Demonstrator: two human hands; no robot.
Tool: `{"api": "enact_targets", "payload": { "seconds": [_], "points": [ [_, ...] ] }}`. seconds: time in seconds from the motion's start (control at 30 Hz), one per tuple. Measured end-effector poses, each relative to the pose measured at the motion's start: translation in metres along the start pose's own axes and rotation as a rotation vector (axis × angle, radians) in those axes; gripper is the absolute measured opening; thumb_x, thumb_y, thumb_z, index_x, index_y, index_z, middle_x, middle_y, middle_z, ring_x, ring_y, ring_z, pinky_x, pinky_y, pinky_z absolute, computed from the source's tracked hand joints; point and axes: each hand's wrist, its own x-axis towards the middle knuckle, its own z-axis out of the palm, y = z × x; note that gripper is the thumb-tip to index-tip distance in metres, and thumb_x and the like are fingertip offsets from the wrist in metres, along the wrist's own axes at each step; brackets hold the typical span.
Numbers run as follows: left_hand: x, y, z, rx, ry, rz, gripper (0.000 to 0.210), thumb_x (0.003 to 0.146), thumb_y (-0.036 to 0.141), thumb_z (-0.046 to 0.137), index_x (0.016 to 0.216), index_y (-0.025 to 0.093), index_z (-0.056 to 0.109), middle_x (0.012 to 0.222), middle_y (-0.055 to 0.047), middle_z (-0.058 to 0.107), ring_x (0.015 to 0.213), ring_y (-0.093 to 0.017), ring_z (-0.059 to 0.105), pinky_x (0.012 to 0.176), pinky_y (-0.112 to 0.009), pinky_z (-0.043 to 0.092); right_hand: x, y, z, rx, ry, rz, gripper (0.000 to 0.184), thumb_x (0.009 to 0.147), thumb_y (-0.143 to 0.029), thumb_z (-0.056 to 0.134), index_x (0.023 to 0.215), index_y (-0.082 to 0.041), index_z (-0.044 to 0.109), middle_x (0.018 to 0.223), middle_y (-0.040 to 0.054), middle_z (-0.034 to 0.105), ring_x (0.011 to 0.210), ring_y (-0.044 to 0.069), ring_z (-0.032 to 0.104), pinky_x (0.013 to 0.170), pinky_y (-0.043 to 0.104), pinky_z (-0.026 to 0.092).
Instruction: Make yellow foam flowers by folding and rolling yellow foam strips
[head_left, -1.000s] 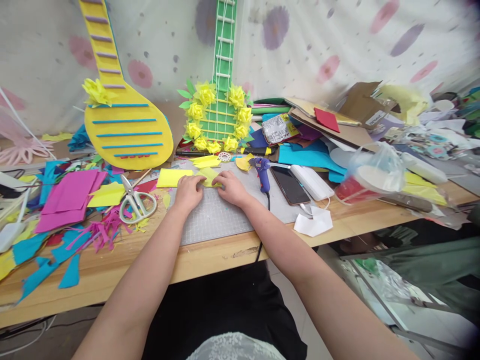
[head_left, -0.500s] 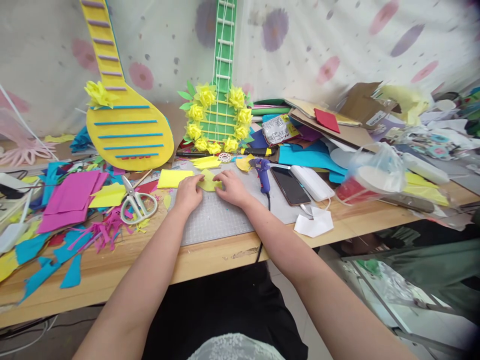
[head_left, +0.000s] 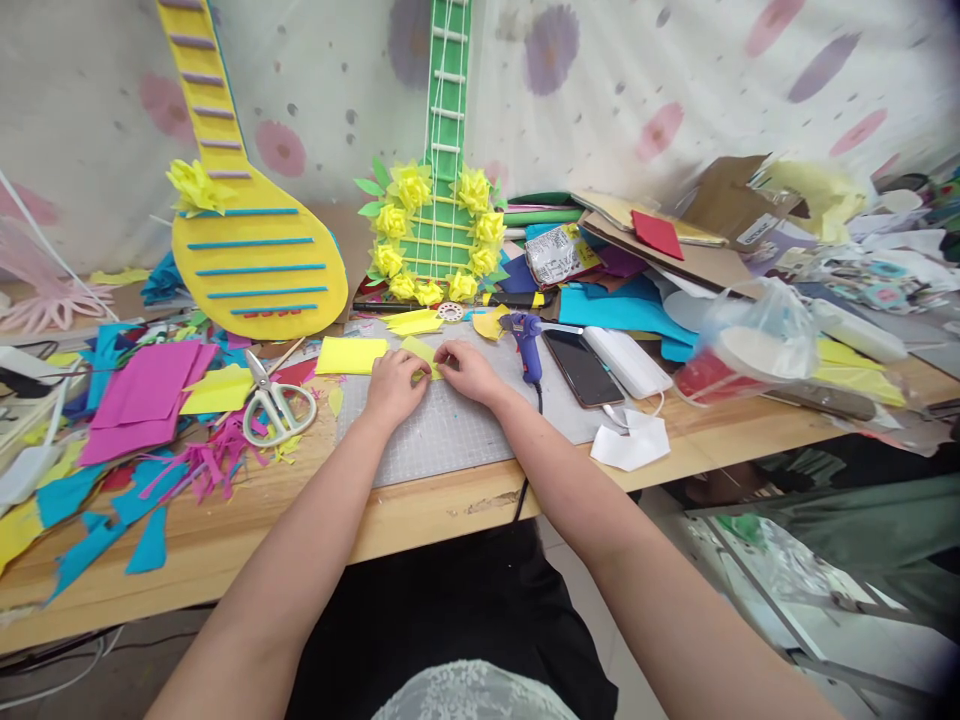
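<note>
Between my two hands is a small piece of yellow crepe paper (head_left: pixel 420 349), partly covered by my fingers. My left hand (head_left: pixel 397 385) pinches its near edge with bent fingers. From the other side my right hand (head_left: pixel 469 372) also closes on the paper, fingertips close to the left ones. Both hands rest over a grey cutting mat (head_left: pixel 442 440). A folded yellow paper stack (head_left: pixel 351 356) lies just left of my left hand. More yellow pieces (head_left: pixel 412 322) lie behind the hands, beside a small white disc with holes (head_left: pixel 450 312).
A purple glue gun (head_left: pixel 527 350) and a phone (head_left: pixel 581 368) lie to the right, near a bagged cup (head_left: pixel 739 360). Scissors (head_left: pixel 274 405) and magenta paper (head_left: pixel 146 395) are on the left. A yellow paper lute (head_left: pixel 262 255) and a flowered green instrument (head_left: pixel 442 235) stand behind.
My left hand has moved right and slightly nearer, up to the right hand. The yellow paper is now more covered by my fingers.
</note>
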Motion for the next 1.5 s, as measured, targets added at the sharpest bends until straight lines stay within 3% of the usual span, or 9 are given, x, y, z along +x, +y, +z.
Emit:
{"api": "enact_targets", "payload": {
  "seconds": [0.27,0.47,0.6,0.77,0.93,1.1,1.2,1.5],
  "points": [
    [0.002,-0.002,0.004,-0.065,-0.004,-0.119,0.014,0.078,0.027,0.056,0.084,0.025,0.068,0.095,-0.004,0.066,0.096,-0.023,0.055,0.087,-0.038,0.039,0.002,0.003,0.000,0.063,-0.046,0.059,0.023,0.073,-0.005,0.046,0.087,-0.017,0.059,0.080,0.0008,0.060,0.076,0.012,0.053,0.077,0.027,0.044],
    [0.003,-0.006,0.003,-0.084,0.028,-0.123,0.018,0.079,0.021,0.054,0.090,0.026,0.067,0.096,-0.002,0.070,0.100,-0.022,0.056,0.090,-0.039,0.035,0.001,0.002,-0.001,0.017,-0.005,0.013,0.025,0.079,-0.010,0.049,0.098,-0.017,0.063,0.105,0.0066,0.059,0.091,0.014,0.054,0.086,0.030,0.043],
    [0.004,-0.011,0.002,-0.066,0.073,-0.168,0.026,0.082,0.017,0.049,0.099,0.025,0.065,0.099,-0.002,0.071,0.102,-0.022,0.056,0.093,-0.039,0.032,0.000,0.000,-0.002,-0.026,-0.061,-0.020,0.023,0.080,-0.013,0.053,0.100,-0.015,0.065,0.096,0.0066,0.062,0.090,0.015,0.054,0.086,0.030,0.042],
    [0.003,-0.011,0.002,-0.036,0.109,-0.200,0.026,0.082,0.025,0.051,0.105,0.023,0.064,0.105,-0.005,0.070,0.105,-0.024,0.056,0.095,-0.041,0.031,0.000,0.000,0.002,0.029,-0.042,0.019,0.019,0.080,-0.015,0.054,0.096,-0.017,0.065,0.086,0.0034,0.063,0.080,0.013,0.053,0.082,0.030,0.043],
    [0.000,-0.007,0.000,-0.102,0.040,-0.080,0.026,0.077,0.016,0.052,0.097,0.025,0.066,0.102,-0.002,0.071,0.105,-0.021,0.057,0.097,-0.040,0.030,0.002,0.003,0.001,0.075,0.086,0.048,0.025,0.079,-0.013,0.049,0.098,-0.018,0.064,0.092,0.0049,0.062,0.084,0.015,0.054,0.081,0.031,0.045],
    [0.000,-0.013,0.001,-0.201,-0.001,0.010,0.035,0.072,0.008,0.047,0.097,0.025,0.065,0.098,0.000,0.071,0.101,-0.018,0.059,0.099,-0.038,0.030,0.001,0.005,-0.002,0.056,-0.011,0.012,0.030,0.076,-0.007,0.048,0.099,-0.018,0.064,0.094,0.0035,0.065,0.084,0.013,0.056,0.081,0.029,0.045],
    [0.001,-0.014,0.003,-0.200,0.020,-0.018,0.030,0.074,0.012,0.049,0.099,0.024,0.063,0.099,-0.001,0.071,0.102,-0.020,0.058,0.098,-0.039,0.030,0.000,0.005,-0.001,0.027,-0.071,-0.003,0.028,0.077,-0.008,0.050,0.099,-0.017,0.064,0.092,0.0033,0.066,0.081,0.013,0.055,0.080,0.029,0.044],
    [0.004,-0.007,0.002,-0.129,0.008,-0.130,0.024,0.075,0.019,0.056,0.098,0.023,0.061,0.091,-0.003,0.070,0.104,-0.024,0.054,0.096,-0.041,0.033,0.001,0.000,0.004,-0.009,-0.029,0.050,0.023,0.077,-0.010,0.057,0.098,-0.019,0.062,0.082,0.0010,0.062,0.081,0.014,0.054,0.079,0.029,0.042]
  ]
}}
